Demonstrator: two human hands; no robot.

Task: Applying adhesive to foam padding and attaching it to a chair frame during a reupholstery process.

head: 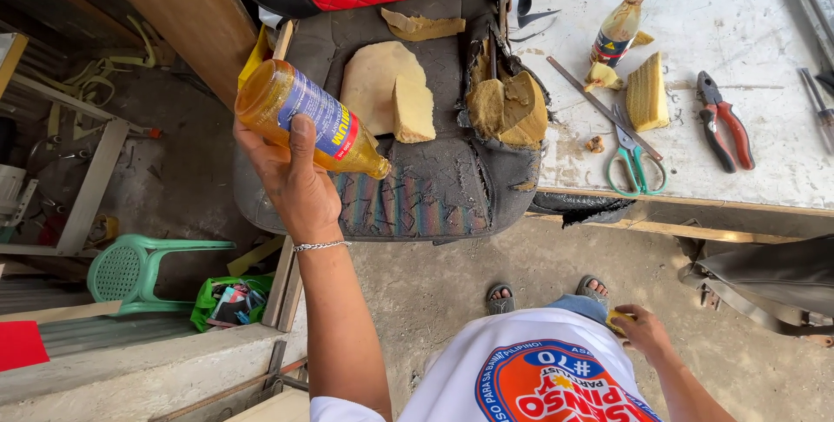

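My left hand (291, 174) grips a glass bottle (313, 118) of amber liquid, tipped with its neck pointing down and right over a worn car seat cushion (434, 187). Pieces of yellowish foam (391, 83) lie on the torn cushion, with a crumbled foam block (508, 105) at its right side. My right hand (641, 331) hangs low by my hip, closed around a small yellow piece (615, 319), likely a cap.
A white workbench (738, 83) at the right carries a second bottle (618, 29), a foam wedge (647, 92), green-handled scissors (634, 161), red pliers (725, 122) and a metal ruler (599, 105). A green plastic stool (139, 270) lies on the left. My sandalled feet (543, 292) stand on concrete.
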